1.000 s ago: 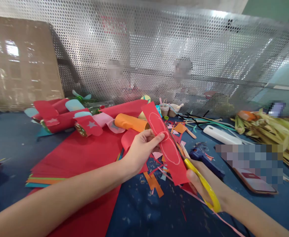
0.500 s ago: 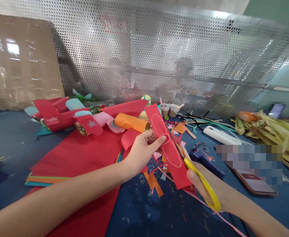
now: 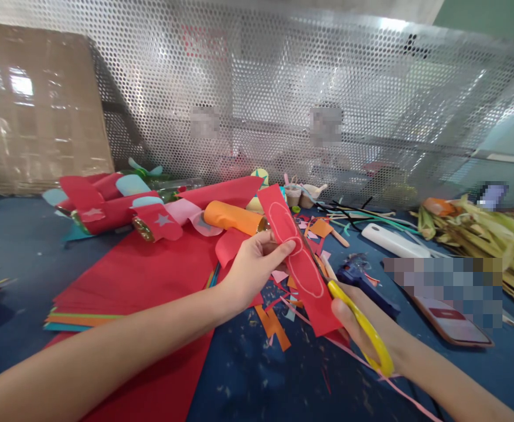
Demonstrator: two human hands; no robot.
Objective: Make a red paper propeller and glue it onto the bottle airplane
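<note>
My left hand (image 3: 257, 264) pinches a red paper strip (image 3: 303, 269) near its middle, thumb on top. A white outline of two long rounded lobes joined by a small round centre is drawn on the strip. My right hand (image 3: 362, 328) is closed around the yellow handles of the scissors (image 3: 371, 334). The dark blades lie along the strip's right edge, partly hidden by the paper. Below the strip, orange, pink and red paper scraps (image 3: 272, 328) are strewn over the dark blue table.
Red sheets (image 3: 129, 275) are stacked at left, with red paper planes (image 3: 107, 205) and an orange roll (image 3: 234, 218) behind. To the right lie a blue glue gun (image 3: 366, 284), a white tool (image 3: 392, 240), a phone (image 3: 454, 322) and dried husks (image 3: 494, 240). A perforated metal panel (image 3: 261, 82) stands behind.
Almost nothing differs. Both hands, the strip and the scissors keep nearly the same position.
</note>
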